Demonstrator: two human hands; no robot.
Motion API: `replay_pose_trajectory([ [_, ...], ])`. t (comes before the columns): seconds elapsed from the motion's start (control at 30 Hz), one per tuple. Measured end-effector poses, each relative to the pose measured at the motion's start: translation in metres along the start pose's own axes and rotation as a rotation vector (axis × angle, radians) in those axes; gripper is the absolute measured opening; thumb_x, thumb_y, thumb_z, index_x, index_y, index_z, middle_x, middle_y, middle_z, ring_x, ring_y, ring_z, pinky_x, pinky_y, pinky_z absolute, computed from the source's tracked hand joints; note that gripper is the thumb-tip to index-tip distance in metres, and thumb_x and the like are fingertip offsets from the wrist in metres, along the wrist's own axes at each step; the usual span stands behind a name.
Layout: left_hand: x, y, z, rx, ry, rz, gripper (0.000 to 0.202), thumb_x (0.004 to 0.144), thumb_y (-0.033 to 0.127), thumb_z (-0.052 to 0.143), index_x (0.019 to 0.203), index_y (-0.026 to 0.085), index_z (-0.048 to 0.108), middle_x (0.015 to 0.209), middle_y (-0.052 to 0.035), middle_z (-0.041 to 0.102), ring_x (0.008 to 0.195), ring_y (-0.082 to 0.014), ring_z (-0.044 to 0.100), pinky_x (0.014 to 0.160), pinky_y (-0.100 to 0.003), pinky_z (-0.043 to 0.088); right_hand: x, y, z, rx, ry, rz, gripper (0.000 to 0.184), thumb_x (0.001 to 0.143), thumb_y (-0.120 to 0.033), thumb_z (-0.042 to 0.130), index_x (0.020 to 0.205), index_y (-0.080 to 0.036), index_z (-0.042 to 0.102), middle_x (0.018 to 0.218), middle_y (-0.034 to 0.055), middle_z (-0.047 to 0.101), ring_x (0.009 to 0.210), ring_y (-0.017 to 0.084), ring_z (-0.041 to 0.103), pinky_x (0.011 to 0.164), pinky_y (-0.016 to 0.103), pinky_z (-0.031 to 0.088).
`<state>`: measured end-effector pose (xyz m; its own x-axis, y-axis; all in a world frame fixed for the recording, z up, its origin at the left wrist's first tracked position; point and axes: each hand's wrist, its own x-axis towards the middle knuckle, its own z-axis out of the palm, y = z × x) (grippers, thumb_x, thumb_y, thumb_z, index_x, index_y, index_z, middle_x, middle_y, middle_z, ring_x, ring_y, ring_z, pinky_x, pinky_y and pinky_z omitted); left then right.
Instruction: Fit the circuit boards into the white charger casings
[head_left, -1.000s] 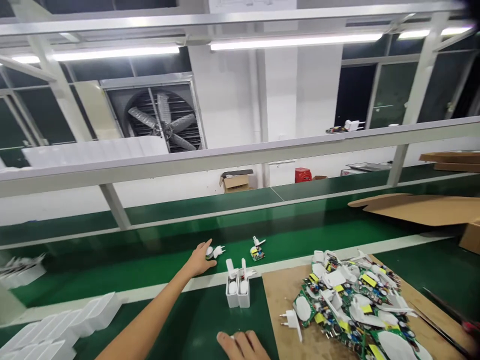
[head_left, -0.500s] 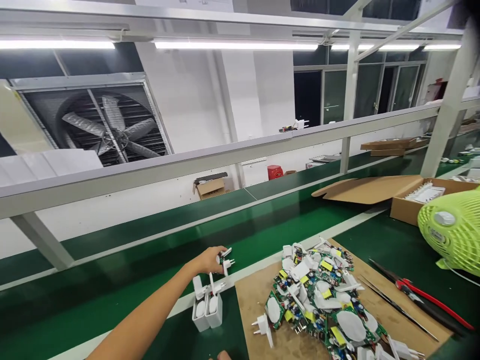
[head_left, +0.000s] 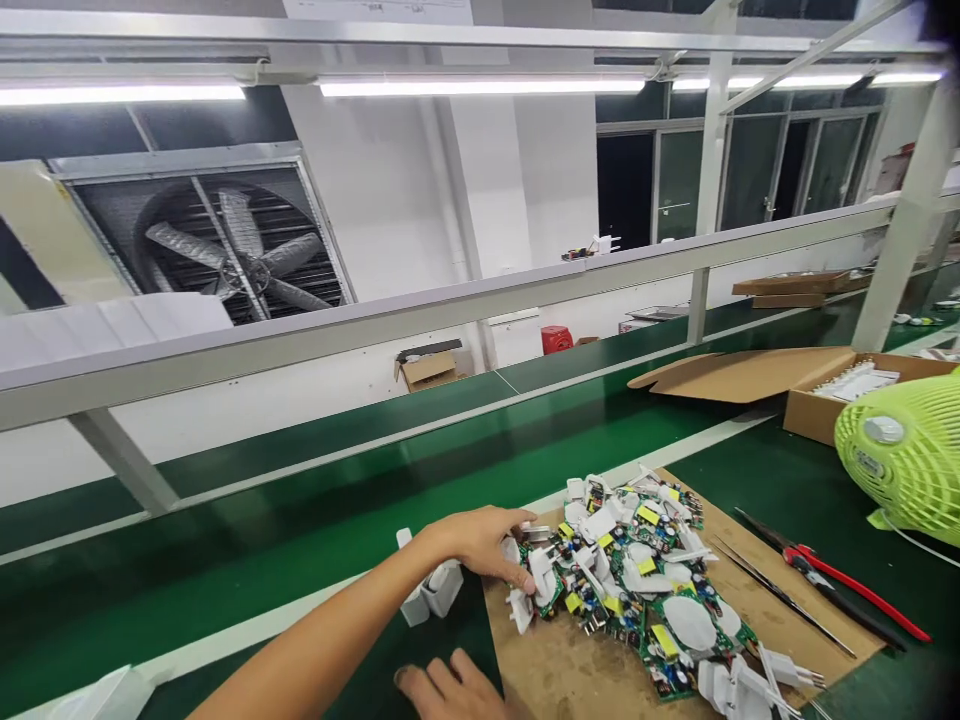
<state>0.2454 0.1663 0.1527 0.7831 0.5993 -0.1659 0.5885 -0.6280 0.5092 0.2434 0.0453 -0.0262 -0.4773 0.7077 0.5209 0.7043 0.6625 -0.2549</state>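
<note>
My left hand (head_left: 480, 545) reaches from the lower left to the left edge of a pile of green circuit boards and white plug parts (head_left: 645, 580). Its fingers curl down over a white plug part (head_left: 514, 552) at that edge, thumb on top. Just left of it two white charger housings (head_left: 433, 596) stand upright on the green table. The pile lies on a brown cardboard sheet (head_left: 570, 670). My right hand (head_left: 450, 692) rests at the bottom edge of the picture, fingers spread flat on the table beside the sheet, holding nothing.
Red-handled pliers and long metal tweezers (head_left: 825, 588) lie right of the sheet. A lime-green fan (head_left: 904, 452) stands at the far right before an open cardboard box (head_left: 814, 410). The green conveyor belt (head_left: 300, 520) runs behind. A white tray (head_left: 105, 695) shows at lower left.
My left hand took a plug part from the belt and moved right to the pile's edge. My right hand has come back into view. The camera has swung right.
</note>
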Motion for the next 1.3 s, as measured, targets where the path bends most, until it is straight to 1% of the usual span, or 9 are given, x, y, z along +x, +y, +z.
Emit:
replay_pose_trajectory([
  [0.13, -0.051, 0.010, -0.029, -0.102, 0.213, -0.024, 0.071, 0.079, 0.051, 0.084, 0.141, 0.022, 0.066, 0.142, -0.0138, 0.070, 0.120, -0.0354, 0.070, 0.099, -0.043, 0.056, -0.012, 0.013, -0.040, 0.094, -0.041, -0.093, 0.034, 0.093, -0.033, 0.070, 0.125, -0.020, 0.071, 0.121, 0.0108, 0.076, 0.098, 0.029, 0.074, 0.091, 0.043, 0.060],
  [0.23, -0.117, 0.011, -0.057, -0.177, 0.432, -0.095, 0.064, 0.089, 0.048, 0.077, 0.145, 0.021, 0.062, 0.144, -0.0133, 0.067, 0.124, -0.0309, 0.068, 0.103, -0.042, 0.056, -0.019, 0.020, -0.078, 0.198, -0.115, -0.251, 0.038, 0.079, -0.044, 0.085, 0.111, -0.024, 0.077, 0.151, 0.0127, 0.061, 0.124, 0.040, 0.064, 0.101, 0.052, 0.055],
  [0.37, -0.205, 0.004, -0.073, -0.232, 0.667, -0.249, 0.062, 0.090, 0.047, 0.074, 0.143, 0.019, 0.059, 0.141, -0.0138, 0.066, 0.123, -0.0290, 0.067, 0.104, -0.044, 0.055, -0.022, 0.021, -0.114, 0.325, -0.173, -0.278, 0.058, 0.076, -0.049, 0.087, 0.127, -0.027, 0.072, 0.148, 0.0120, 0.064, 0.130, 0.039, 0.062, 0.104, 0.049, 0.054],
  [0.47, -0.239, -0.014, -0.048, -0.271, 0.696, -0.384, 0.070, 0.082, 0.045, 0.081, 0.142, 0.020, 0.059, 0.134, -0.0137, 0.068, 0.110, -0.0268, 0.069, 0.093, -0.041, 0.058, -0.024, 0.019, -0.119, 0.320, -0.143, -0.084, 0.031, 0.091, -0.041, 0.071, 0.116, -0.023, 0.072, 0.122, 0.0128, 0.073, 0.107, 0.034, 0.071, 0.092, 0.047, 0.059],
  [0.53, -0.241, -0.029, -0.013, -0.324, 0.650, -0.453, 0.081, 0.069, 0.041, 0.090, 0.142, 0.020, 0.059, 0.129, -0.0137, 0.069, 0.098, -0.0253, 0.070, 0.080, -0.037, 0.059, -0.027, 0.022, -0.109, 0.352, -0.077, 0.097, 0.023, 0.097, -0.033, 0.058, 0.113, -0.022, 0.069, 0.114, 0.0125, 0.071, 0.102, 0.032, 0.071, 0.090, 0.047, 0.059],
  [0.67, -0.209, -0.059, 0.062, -0.447, 0.615, -0.513, 0.115, 0.054, 0.035, 0.096, 0.157, 0.023, 0.044, 0.141, -0.0178, 0.060, 0.090, -0.0234, 0.068, 0.073, -0.035, 0.056, -0.024, 0.036, -0.071, 0.567, 0.040, 0.335, 0.041, 0.094, -0.033, 0.055, 0.133, -0.019, 0.058, 0.135, 0.0182, 0.063, 0.123, 0.035, 0.066, 0.104, 0.051, 0.055],
  [0.77, -0.181, -0.079, 0.088, -0.535, 0.640, -0.477, 0.134, 0.049, 0.034, 0.098, 0.164, 0.026, 0.030, 0.149, -0.0190, 0.053, 0.091, -0.0229, 0.066, 0.078, -0.036, 0.056, -0.010, 0.041, -0.048, 0.600, 0.003, 0.413, 0.055, 0.097, -0.038, 0.052, 0.144, -0.010, 0.048, 0.145, 0.0268, 0.057, 0.125, 0.037, 0.066, 0.103, 0.056, 0.055],
  [1.07, -0.169, -0.107, 0.080, -0.720, 0.612, -0.236, 0.128, 0.057, 0.061, 0.095, 0.161, 0.024, 0.029, 0.137, -0.0162, 0.064, 0.101, -0.0257, 0.071, 0.082, -0.036, 0.057, 0.027, 0.026, -0.028, 0.888, -0.165, 0.363, 0.070, 0.096, -0.059, 0.058, 0.151, -0.017, 0.050, 0.145, 0.0224, 0.063, 0.123, 0.034, 0.071, 0.103, 0.052, 0.056],
  [1.3, -0.234, -0.116, 0.054, -0.428, 0.671, -0.500, 0.138, 0.044, 0.043, 0.106, 0.162, 0.024, 0.038, 0.141, -0.0169, 0.065, 0.110, -0.0320, 0.070, 0.090, -0.040, 0.058, 0.009, 0.035, -0.042, 0.800, -0.234, 0.308, 0.076, 0.093, -0.069, 0.057, 0.153, -0.024, 0.053, 0.149, 0.0170, 0.062, 0.137, 0.036, 0.061, 0.111, 0.054, 0.051],
])
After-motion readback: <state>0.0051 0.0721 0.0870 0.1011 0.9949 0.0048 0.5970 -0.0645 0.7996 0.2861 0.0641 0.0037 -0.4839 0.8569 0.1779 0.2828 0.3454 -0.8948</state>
